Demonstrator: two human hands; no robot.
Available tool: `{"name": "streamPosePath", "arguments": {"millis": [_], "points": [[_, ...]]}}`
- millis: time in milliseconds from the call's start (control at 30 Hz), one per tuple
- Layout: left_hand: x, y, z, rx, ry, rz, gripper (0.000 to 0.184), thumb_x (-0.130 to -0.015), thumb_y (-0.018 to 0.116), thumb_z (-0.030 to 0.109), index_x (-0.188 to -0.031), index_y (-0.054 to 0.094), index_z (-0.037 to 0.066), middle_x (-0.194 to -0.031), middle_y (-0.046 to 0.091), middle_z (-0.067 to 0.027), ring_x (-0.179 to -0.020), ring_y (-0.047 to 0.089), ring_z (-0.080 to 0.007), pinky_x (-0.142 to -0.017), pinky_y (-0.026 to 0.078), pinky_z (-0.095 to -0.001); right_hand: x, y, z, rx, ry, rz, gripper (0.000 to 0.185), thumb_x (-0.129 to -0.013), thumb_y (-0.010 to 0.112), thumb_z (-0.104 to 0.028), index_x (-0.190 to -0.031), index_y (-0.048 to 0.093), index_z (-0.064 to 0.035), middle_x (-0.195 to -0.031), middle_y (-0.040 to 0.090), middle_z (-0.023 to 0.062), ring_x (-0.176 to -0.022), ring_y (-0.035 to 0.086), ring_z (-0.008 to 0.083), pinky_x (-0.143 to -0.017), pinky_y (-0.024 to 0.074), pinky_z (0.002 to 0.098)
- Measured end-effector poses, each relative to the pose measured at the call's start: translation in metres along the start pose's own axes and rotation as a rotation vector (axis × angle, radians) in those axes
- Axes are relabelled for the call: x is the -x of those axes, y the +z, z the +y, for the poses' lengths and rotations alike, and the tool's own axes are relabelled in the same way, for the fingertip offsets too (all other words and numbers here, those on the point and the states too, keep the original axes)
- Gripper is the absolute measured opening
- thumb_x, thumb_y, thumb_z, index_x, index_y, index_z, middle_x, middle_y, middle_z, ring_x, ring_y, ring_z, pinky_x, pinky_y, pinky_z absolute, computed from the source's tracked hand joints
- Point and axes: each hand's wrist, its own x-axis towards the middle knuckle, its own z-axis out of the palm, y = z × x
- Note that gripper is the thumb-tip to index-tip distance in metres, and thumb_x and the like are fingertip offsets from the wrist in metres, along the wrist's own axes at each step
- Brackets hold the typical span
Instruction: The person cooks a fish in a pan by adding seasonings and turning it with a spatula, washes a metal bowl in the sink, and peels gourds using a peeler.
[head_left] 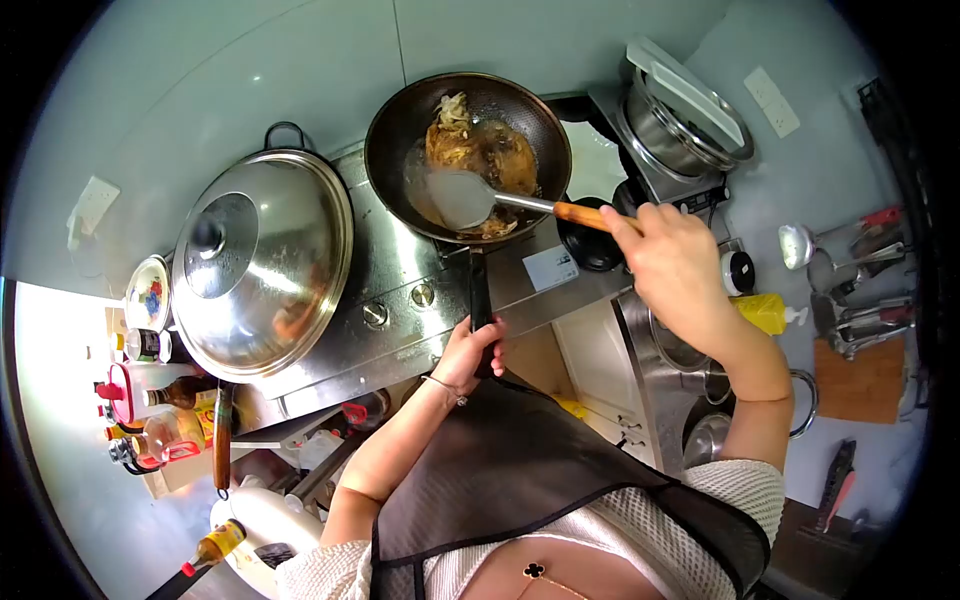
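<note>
My left hand [474,352] is wrapped round the black handle of a dark wok [392,160] on the stove. In the wok, browned food [510,160] with a pale, leafy-looking piece at its top lies in brown liquid. My right hand [668,262] grips the wooden handle of a spatula [463,199]. Its wide grey blade is inside the wok, at the near left edge of the food, and partly hides the liquid.
Left of the wok stands a large pan with a domed steel lid [290,225]. Bottles [185,392] crowd the far left. Steel pots [670,125] stand at the back right. Utensils [865,270] and a wooden board [858,385] are along the right wall.
</note>
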Motion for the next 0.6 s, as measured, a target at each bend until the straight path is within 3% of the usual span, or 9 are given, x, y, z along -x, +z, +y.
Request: {"name": "streamPosePath", "arguments": {"millis": [133, 233, 400, 500, 600], "points": [[0.0, 0.003, -0.004, 0.008, 0.026, 0.022, 0.012, -0.081, 0.05, 0.011, -0.087, 0.039, 0.009, -0.058, 0.041, -0.0043, -0.042, 0.04, -0.013, -0.038, 0.034, -0.0265, -0.01, 0.003, -0.013, 0.283, -0.083, 0.021, 0.01, -0.074, 0.055, -0.012, -0.073, 0.06, -0.0032, -0.058, 0.048, 0.0024, -0.059, 0.048, 0.0177, -0.046, 0.0349, 0.0288], [-0.002, 0.006, -0.007, -0.032, 0.036, 0.051, 0.013, -0.081, 0.049, 0.012, -0.087, 0.039, 0.008, -0.058, 0.041, -0.0044, -0.042, 0.04, -0.013, -0.038, 0.034, -0.0266, -0.016, -0.003, -0.006, 0.228, -0.115, 0.072, 0.01, -0.074, 0.055, -0.013, -0.072, 0.059, -0.0041, -0.058, 0.048, 0.0024, -0.059, 0.048, 0.0179, -0.046, 0.0351, 0.0294], [0.0, 0.011, -0.005, 0.01, 0.041, 0.059, 0.017, -0.078, 0.053, 0.008, -0.087, 0.039, 0.007, -0.057, 0.041, -0.0042, -0.042, 0.039, -0.0127, -0.037, 0.034, -0.0258, -0.035, -0.026, 0.033, 0.136, 0.067, -0.073, 0.013, -0.074, 0.053, -0.009, -0.083, 0.063, -0.0086, -0.063, 0.053, 0.008, -0.061, 0.055, 0.023, -0.051, 0.0434, 0.0337], [0.001, 0.012, -0.003, -0.02, 0.051, 0.049, 0.021, -0.076, 0.056, 0.005, -0.086, 0.038, 0.007, -0.056, 0.041, -0.0038, -0.04, 0.038, -0.0122, -0.036, 0.033, -0.0249, -0.053, -0.009, 0.07, 0.125, 0.135, -0.19, 0.026, -0.07, 0.052, -0.002, -0.09, 0.064, -0.0134, -0.069, 0.058, 0.0116, -0.067, 0.058, 0.0266, -0.056, 0.045, 0.0363], [0.003, 0.013, 0.001, -0.043, 0.073, 0.072, 0.023, -0.074, 0.058, 0.004, -0.085, 0.038, 0.004, -0.055, 0.042, -0.0032, -0.039, 0.04, -0.0114, -0.034, 0.033, -0.0242, -0.071, 0.011, 0.099, 0.11, 0.157, -0.293, 0.027, -0.069, 0.052, -0.002, -0.088, 0.065, -0.0147, -0.072, 0.06, 0.0111, -0.07, 0.058, 0.0274, -0.059, 0.045, 0.0376]]}}
